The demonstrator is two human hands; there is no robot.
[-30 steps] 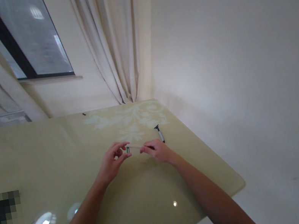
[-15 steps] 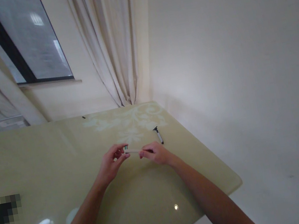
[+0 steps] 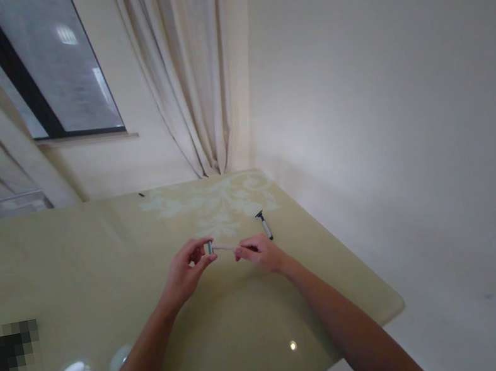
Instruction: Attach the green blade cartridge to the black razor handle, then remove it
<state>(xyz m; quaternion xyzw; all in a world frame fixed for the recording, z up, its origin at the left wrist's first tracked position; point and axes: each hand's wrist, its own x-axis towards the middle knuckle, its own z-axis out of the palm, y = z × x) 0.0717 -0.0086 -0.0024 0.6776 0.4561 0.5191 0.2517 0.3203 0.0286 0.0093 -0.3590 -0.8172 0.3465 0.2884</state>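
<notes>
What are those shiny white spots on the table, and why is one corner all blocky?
In the head view, the glossy pale green table mirrors ceiling lights as bright glare spots; the lower left corner is pixelated on purpose; the picture edges bend and darken, and the slim cream razor between both hands looks soft.

Second razor (image 3: pixel 264 225), perhaps; curtain (image 3: pixel 189 68).

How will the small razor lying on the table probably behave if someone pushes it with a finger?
The razor looks thin and small, so it is probably light. The table is glossy and reflects lights, so the razor would likely slide easily. Its wider head should stop it from rolling; it may pivot instead.
</notes>
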